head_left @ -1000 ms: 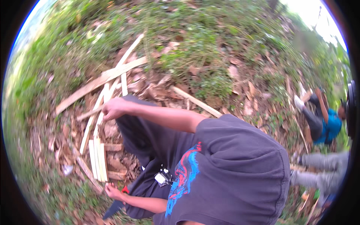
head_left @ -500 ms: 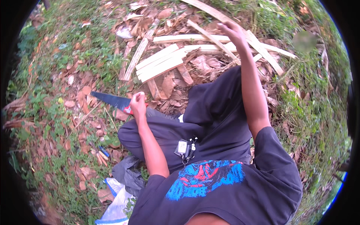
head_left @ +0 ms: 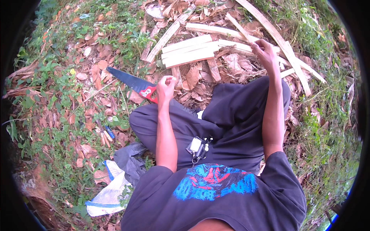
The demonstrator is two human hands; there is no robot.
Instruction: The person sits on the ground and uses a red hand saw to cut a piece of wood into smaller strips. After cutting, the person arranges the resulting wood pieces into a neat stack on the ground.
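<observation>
My left hand (head_left: 166, 87) is closed, fingertips pressed together, above my bent knee. Whatever it may hold is too small to make out. Just beside it lies a handsaw (head_left: 133, 82) with a dark blade and a red handle, its blade pointing away to the left. My right hand (head_left: 266, 56) reaches over the wood on the far right, fingers curled on a thin wooden strip (head_left: 238, 26) that slants under it. Several short pale slats (head_left: 189, 52) lie side by side across two brown wood pieces (head_left: 213, 69) in front of me.
Longer strips (head_left: 266, 23) cross one another on leaves at the far right. A weathered stick (head_left: 169, 36) lies left of the slats. Hand tools (head_left: 106, 134), a dark cloth (head_left: 131, 163) and a white-and-blue sack (head_left: 110, 190) are on the left. A lanyard badge (head_left: 195, 145) hangs at my lap.
My right hand has come down from its raised position onto the thin strip. My left hand stays closed near the saw. The whole view has shifted, showing more of the saw handle.
</observation>
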